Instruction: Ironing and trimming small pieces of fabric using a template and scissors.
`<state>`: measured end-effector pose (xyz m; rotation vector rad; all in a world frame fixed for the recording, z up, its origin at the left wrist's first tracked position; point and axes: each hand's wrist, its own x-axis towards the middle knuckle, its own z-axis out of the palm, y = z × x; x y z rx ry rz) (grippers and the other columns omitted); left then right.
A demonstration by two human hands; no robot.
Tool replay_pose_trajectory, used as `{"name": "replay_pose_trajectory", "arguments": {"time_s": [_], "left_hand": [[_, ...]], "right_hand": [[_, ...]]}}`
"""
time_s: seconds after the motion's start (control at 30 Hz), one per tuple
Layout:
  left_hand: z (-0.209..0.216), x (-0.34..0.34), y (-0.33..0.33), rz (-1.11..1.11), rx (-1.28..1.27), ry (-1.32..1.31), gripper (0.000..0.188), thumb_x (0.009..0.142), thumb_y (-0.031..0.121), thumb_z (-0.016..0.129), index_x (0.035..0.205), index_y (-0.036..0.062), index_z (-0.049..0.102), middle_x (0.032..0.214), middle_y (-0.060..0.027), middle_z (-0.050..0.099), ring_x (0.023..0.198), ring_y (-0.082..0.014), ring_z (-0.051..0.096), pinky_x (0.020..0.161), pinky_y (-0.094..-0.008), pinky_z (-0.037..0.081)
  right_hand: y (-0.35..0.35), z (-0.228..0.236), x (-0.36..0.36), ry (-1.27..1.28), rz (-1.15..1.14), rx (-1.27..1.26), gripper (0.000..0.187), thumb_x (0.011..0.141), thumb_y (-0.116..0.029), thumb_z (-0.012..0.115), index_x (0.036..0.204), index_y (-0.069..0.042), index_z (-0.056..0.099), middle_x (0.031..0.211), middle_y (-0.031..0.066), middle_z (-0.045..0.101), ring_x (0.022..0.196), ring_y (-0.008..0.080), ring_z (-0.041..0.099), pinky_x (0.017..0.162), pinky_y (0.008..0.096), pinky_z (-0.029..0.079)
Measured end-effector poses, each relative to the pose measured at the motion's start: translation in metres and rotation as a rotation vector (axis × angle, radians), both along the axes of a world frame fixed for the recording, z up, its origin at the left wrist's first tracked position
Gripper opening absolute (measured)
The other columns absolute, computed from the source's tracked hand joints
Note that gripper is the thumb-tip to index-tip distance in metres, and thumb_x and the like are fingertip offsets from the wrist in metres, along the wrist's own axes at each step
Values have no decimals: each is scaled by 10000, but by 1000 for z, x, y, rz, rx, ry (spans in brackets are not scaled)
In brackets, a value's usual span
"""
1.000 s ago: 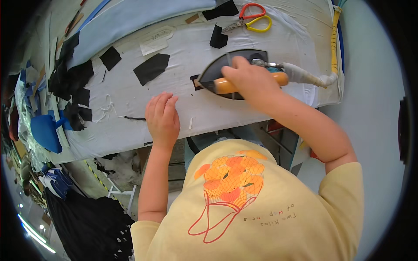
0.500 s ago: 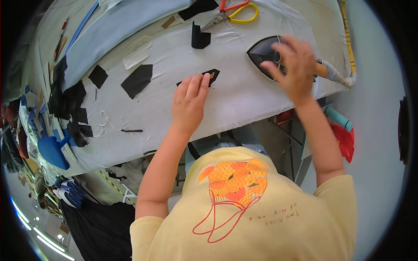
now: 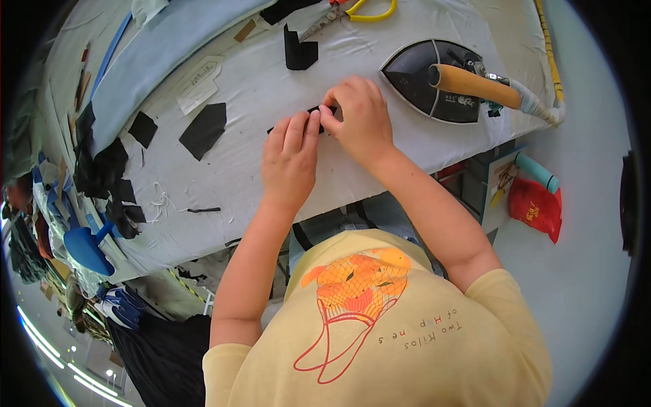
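On the white-covered table, my left hand (image 3: 291, 149) rests over a small black fabric piece (image 3: 270, 129), fingers together and holding it down. My right hand (image 3: 361, 121) meets it from the right, thumb and forefinger pinched on the same piece's right end. Most of the piece is hidden under the fingers. Right of my hands an iron (image 3: 424, 78) with a wooden handle (image 3: 475, 85) lies on the cloth, untouched. A folded black fabric piece (image 3: 300, 54) sits just beyond my hands, beside scissors (image 3: 369, 9) with a yellow handle loop, cut off by the frame's top.
Black fabric pieces (image 3: 203, 131) and a white paper pattern (image 3: 200, 85) lie to the left. Light blue fabric (image 3: 166, 57) spreads across the far left. A wrapped cord (image 3: 542, 108) runs from the iron. A red pouch (image 3: 536, 209) hangs below the table's right side.
My right hand has left the iron's handle and come left to the black fabric piece beside my left hand. The left hand stays on that piece.
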<state>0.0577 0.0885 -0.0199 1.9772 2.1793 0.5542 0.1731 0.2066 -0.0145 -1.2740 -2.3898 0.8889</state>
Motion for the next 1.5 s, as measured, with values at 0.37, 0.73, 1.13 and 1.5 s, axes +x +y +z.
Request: {"name": "replay_pose_trajectory", "arguments": {"time_s": [0.37, 0.73, 1.13, 1.5], "left_hand": [[3, 4, 1, 21, -6, 10, 472, 834, 82, 652, 1304, 78, 600, 1271, -59, 554, 1149, -274, 535, 960, -387, 457], [8, 6, 7, 38, -33, -27, 535, 812, 52, 628, 1342, 103, 582, 1248, -66, 554, 1116, -270, 539, 946, -381, 459], [1, 11, 4, 10, 47, 135, 555, 776, 76, 663, 1324, 144, 605, 1249, -53, 519, 1110, -257, 528, 877, -384, 463], [10, 12, 6, 20, -9, 70, 492, 815, 108, 663, 1304, 110, 603, 1263, -72, 529, 1126, -274, 529, 886, -388, 478]], "right_hand": [[-1, -9, 10, 253, 161, 110, 158, 765, -63, 694, 865, -87, 573, 870, 66, 615, 855, 305, 581, 781, 411, 476], [-8, -2, 29, 152, 365, 394, 146, 791, -131, 613, 934, -101, 608, 974, 37, 672, 939, 224, 627, 801, 383, 479], [92, 97, 94, -197, 203, 720, 379, 766, -321, 788, 1052, -135, 624, 1004, 33, 661, 1006, 267, 622, 862, 415, 473], [81, 83, 69, -268, 327, 259, 326, 783, -303, 771, 960, -130, 558, 873, 67, 623, 807, 320, 650, 657, 439, 510]]}}
